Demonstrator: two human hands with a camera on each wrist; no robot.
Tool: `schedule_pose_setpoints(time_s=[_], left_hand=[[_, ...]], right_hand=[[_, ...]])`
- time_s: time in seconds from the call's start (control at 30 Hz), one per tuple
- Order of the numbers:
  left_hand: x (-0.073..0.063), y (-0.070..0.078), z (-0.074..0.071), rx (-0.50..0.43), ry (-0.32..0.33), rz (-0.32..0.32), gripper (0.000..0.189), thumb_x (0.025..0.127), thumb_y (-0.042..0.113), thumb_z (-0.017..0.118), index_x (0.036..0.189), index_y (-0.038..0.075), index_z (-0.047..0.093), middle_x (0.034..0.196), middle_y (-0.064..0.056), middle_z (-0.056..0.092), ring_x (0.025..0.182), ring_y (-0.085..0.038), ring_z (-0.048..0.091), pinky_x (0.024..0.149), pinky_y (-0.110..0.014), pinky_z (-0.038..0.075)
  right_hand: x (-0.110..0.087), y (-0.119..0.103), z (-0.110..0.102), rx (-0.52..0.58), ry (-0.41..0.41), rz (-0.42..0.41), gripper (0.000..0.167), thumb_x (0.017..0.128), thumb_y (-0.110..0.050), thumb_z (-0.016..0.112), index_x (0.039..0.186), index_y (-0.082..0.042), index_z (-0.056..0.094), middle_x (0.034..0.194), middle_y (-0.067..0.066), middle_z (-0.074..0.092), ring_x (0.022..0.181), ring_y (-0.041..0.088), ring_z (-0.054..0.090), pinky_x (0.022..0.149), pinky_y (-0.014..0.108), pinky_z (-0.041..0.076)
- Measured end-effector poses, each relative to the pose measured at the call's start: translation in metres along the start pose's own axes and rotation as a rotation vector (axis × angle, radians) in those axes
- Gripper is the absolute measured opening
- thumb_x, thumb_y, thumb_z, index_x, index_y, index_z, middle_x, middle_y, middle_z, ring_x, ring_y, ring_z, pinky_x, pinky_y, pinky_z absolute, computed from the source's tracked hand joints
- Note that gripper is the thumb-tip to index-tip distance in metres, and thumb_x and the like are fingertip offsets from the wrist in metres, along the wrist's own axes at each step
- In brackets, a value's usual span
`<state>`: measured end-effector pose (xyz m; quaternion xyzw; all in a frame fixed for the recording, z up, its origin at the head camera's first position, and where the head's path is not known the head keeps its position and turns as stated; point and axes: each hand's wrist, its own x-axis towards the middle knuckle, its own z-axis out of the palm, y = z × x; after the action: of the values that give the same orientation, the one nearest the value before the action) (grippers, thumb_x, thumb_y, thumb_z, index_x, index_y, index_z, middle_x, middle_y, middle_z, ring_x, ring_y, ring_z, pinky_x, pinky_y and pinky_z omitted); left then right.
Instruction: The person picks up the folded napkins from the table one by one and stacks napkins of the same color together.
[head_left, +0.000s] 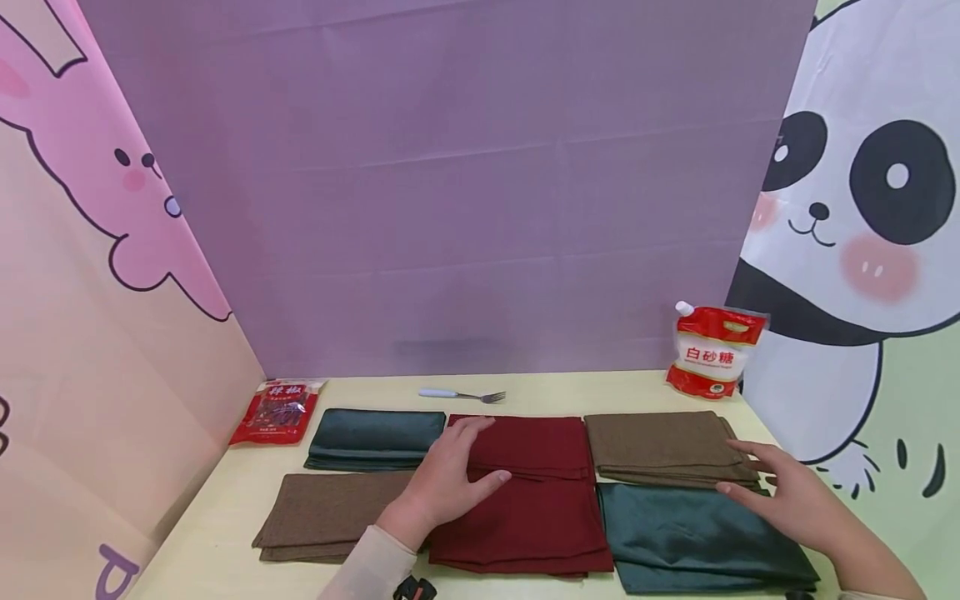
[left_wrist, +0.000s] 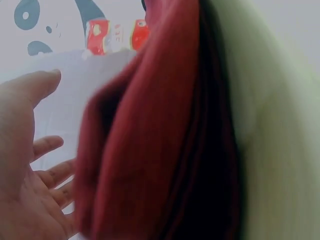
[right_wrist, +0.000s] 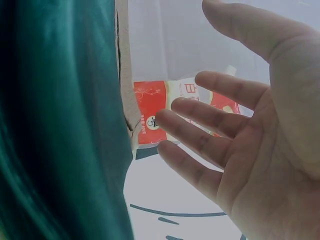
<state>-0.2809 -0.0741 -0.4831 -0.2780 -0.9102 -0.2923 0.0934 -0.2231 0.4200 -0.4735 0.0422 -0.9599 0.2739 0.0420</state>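
Note:
My left hand [head_left: 450, 475] hovers with spread, relaxed fingers over the left edge of two folded dark red cloths, the front one [head_left: 525, 521] and the back one [head_left: 532, 446]. Beside it lie a folded brown cloth [head_left: 322, 510] in front and a folded dark green cloth [head_left: 375, 435] behind. On the other side, my right hand [head_left: 798, 500] is held over the right end of a folded brown cloth [head_left: 660, 442] and a green cloth [head_left: 697, 533] in front of it. Its fingers are loosely extended and hold nothing; the right wrist view shows the bare palm [right_wrist: 265, 160].
A red pack of dried chilies [head_left: 277, 414] lies at the back left of the table [head_left: 202, 517]. A fork [head_left: 461, 395] with a pale handle lies at the back middle. A red and white spouted sugar pouch [head_left: 712, 354] stands at the back right, near the panda-printed wall.

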Motion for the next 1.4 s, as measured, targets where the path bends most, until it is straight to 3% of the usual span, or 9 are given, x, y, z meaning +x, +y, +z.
schedule_pose_setpoints(time_s=[0.33, 0.63, 0.9, 1.17, 1.4], left_hand=[[0.008, 0.021, 0.023, 0.053, -0.022, 0.021, 0.074, 0.097, 0.054, 0.071, 0.158, 0.02, 0.045, 0.154, -0.001, 0.05, 0.141, -0.024, 0.048, 0.115, -0.052, 0.041], [0.016, 0.041, 0.036, 0.011, -0.081, -0.01, 0.074, 0.094, 0.054, 0.073, 0.156, 0.022, 0.047, 0.153, 0.002, 0.05, 0.139, -0.021, 0.049, 0.114, -0.046, 0.044], [0.021, 0.047, 0.05, -0.005, -0.116, 0.011, 0.067, 0.095, 0.051, 0.074, 0.153, 0.025, 0.051, 0.149, 0.007, 0.053, 0.136, -0.016, 0.051, 0.113, -0.041, 0.046], [0.028, 0.056, 0.064, -0.049, -0.161, 0.008, 0.061, 0.095, 0.049, 0.076, 0.149, 0.029, 0.056, 0.145, 0.012, 0.055, 0.133, -0.011, 0.052, 0.11, -0.036, 0.048], [0.031, 0.062, 0.072, -0.094, -0.196, 0.043, 0.055, 0.096, 0.043, 0.076, 0.145, 0.024, 0.06, 0.14, 0.011, 0.06, 0.13, -0.011, 0.053, 0.109, -0.033, 0.047]], right_hand=[[0.003, 0.011, -0.002, 0.039, -0.099, 0.087, 0.095, 0.09, -0.054, 0.078, 0.15, 0.011, 0.043, 0.143, 0.042, 0.048, 0.121, 0.06, 0.054, 0.083, 0.058, 0.06], [0.005, 0.016, 0.0, 0.044, -0.126, 0.106, 0.089, 0.088, -0.051, 0.082, 0.142, 0.012, 0.051, 0.136, 0.037, 0.056, 0.116, 0.054, 0.059, 0.082, 0.054, 0.061], [0.004, 0.025, 0.001, -0.04, -0.091, 0.087, 0.077, 0.086, -0.051, 0.084, 0.131, 0.008, 0.063, 0.126, 0.033, 0.064, 0.116, 0.054, 0.06, 0.086, 0.062, 0.057], [0.004, 0.031, 0.0, -0.081, -0.128, 0.111, 0.076, 0.083, -0.048, 0.087, 0.125, 0.01, 0.064, 0.119, 0.031, 0.068, 0.111, 0.052, 0.063, 0.089, 0.065, 0.052], [0.007, 0.035, 0.004, -0.085, -0.162, 0.126, 0.07, 0.078, -0.038, 0.093, 0.122, 0.009, 0.065, 0.114, 0.025, 0.069, 0.106, 0.046, 0.065, 0.089, 0.064, 0.053]])
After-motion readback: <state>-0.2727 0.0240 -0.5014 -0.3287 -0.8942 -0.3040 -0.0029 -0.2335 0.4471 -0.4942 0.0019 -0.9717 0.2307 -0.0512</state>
